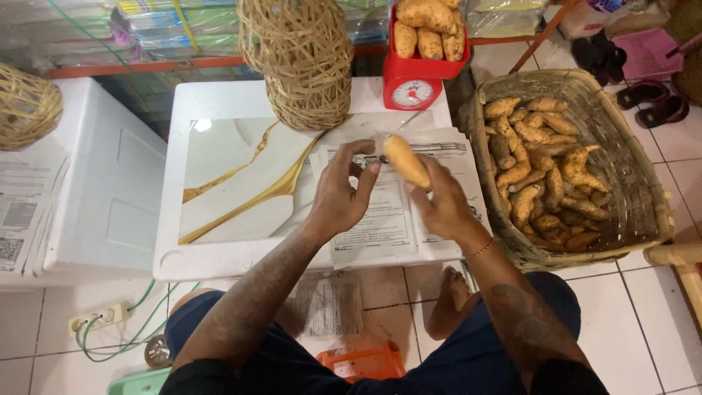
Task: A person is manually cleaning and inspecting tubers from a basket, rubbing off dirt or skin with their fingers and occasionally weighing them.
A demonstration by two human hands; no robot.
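Note:
My right hand point(441, 203) grips an orange-tan sweet potato point(406, 161) by its lower end and holds it tilted above the printed papers point(380, 223). My left hand point(341, 192) is beside it, fingertips touching the tuber's upper end and a bit of clear plastic wrap there. Both hands hover over a low white table point(219, 260) with a marble-and-gold top. A woven basket point(629, 157) at the right holds many more sweet potatoes point(541, 172).
A red kitchen scale point(418, 82) with several sweet potatoes in its pan stands at the table's back edge, beside a tall stack of wicker baskets point(300, 62). A white box point(110, 183) with a wicker ball point(25, 106) stands left. Cables and a socket point(110, 316) lie on the tiled floor.

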